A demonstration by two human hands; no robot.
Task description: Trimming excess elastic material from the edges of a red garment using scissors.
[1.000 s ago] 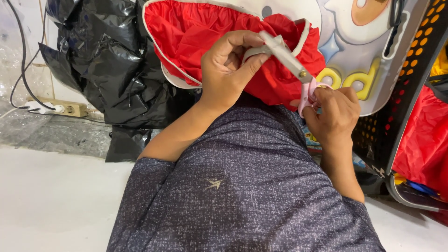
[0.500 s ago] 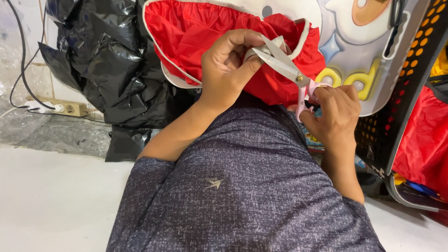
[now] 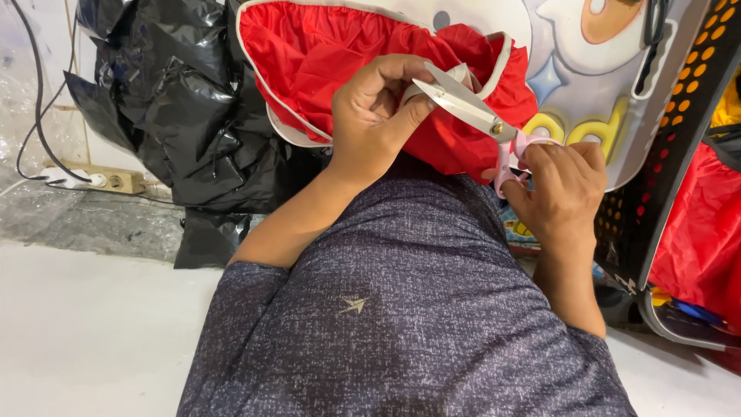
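Note:
My right hand [image 3: 563,189] grips the pink handles of a pair of scissors [image 3: 471,108], whose steel blades point up and left. My left hand [image 3: 378,116] pinches the white edging of a red fabric piece [image 3: 324,54] right at the blade tips. The red fabric is bunched up inside its white trim and lies over my lap, above my grey-blue sleeve [image 3: 401,309]. The strip of edging between the blades is mostly hidden by my left thumb and fingers.
A crumpled black plastic bag [image 3: 177,100] sits at the left, with a beige power strip [image 3: 100,179] and cables on the floor. A printed cartoon panel [image 3: 587,85] lies behind the scissors. A black perforated crate [image 3: 679,131] with more red fabric [image 3: 706,232] stands at the right.
The scissors have shifted slightly up and left, their blade tips now closer to my left fingers. My left hand stays pinched on the edging.

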